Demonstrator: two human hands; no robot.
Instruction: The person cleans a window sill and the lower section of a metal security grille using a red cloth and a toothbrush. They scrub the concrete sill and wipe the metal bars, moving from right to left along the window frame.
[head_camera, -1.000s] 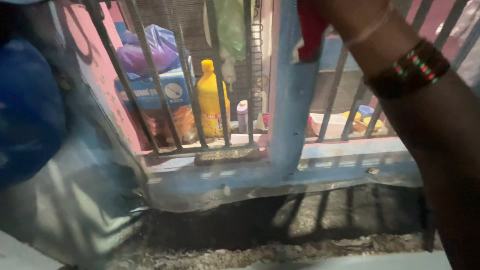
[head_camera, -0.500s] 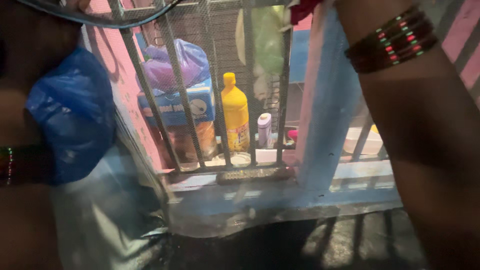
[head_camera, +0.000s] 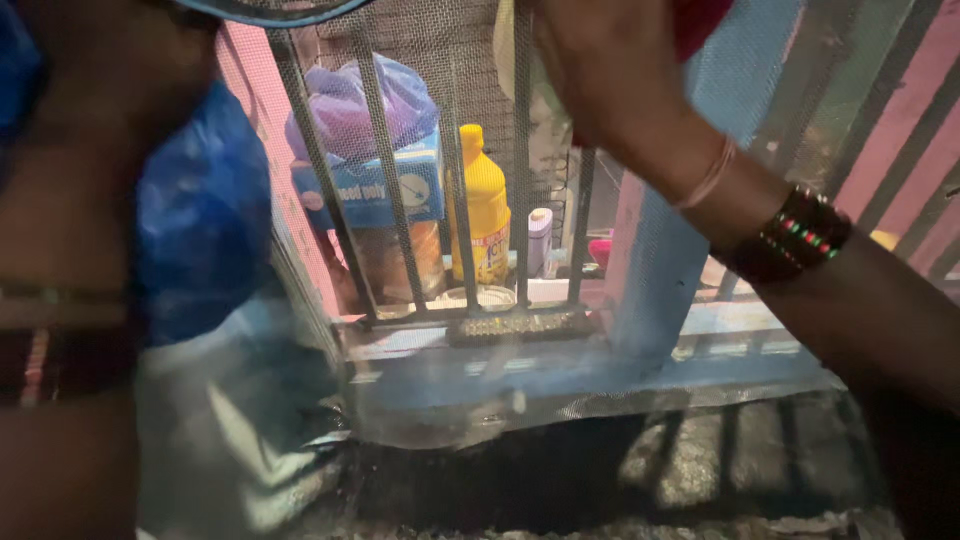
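The right hand (head_camera: 610, 75) has dropped back into sight, closed on a red cloth (head_camera: 705, 20) at the window grille's (head_camera: 455, 200) top edge; left hand unseen, grip unknowable; yellow bottle (head_camera: 486, 215) stands on the sill behind.

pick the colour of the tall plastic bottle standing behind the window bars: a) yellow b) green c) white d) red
a: the tall bottle behind the window bars is yellow, standing beside a blue carton and a much smaller pale bottle.
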